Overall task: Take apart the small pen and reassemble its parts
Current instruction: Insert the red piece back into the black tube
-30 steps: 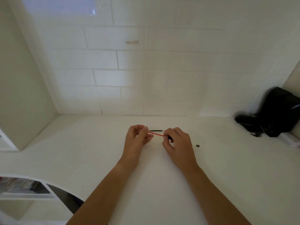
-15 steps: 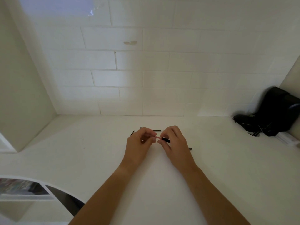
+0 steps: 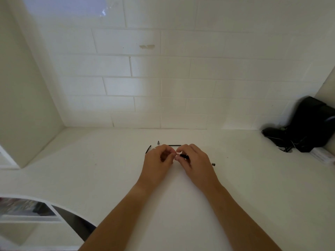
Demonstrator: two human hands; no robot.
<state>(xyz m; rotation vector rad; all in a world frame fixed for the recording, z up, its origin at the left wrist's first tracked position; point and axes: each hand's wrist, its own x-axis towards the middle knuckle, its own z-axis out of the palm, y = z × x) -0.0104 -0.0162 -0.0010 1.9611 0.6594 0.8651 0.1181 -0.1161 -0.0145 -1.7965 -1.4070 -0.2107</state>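
Note:
My left hand (image 3: 157, 161) and my right hand (image 3: 194, 162) meet fingertip to fingertip over the white counter (image 3: 235, 187). The right hand pinches a short black pen barrel (image 3: 184, 156). A thin pinkish-red refill (image 3: 176, 155) shows only as a sliver between the fingertips, the left hand pinching its other end. Loose parts lie on the counter: a thin black rod (image 3: 174, 145) behind the hands, a slim black piece (image 3: 148, 149) to the left, a small grey tip (image 3: 158, 142), and a tiny black cap (image 3: 213, 164) to the right.
A white tiled wall (image 3: 163, 78) rises behind the counter. A black bag with cords (image 3: 306, 127) sits in the far right corner, a white box (image 3: 321, 155) beside it. A white side panel (image 3: 23, 105) closes the left; a shelf edge (image 3: 32, 212) shows at lower left.
The hands have come together, and the red refill, clearly exposed between them a second ago, is now almost hidden at the barrel. The view shifted, revealing loose parts on the left.

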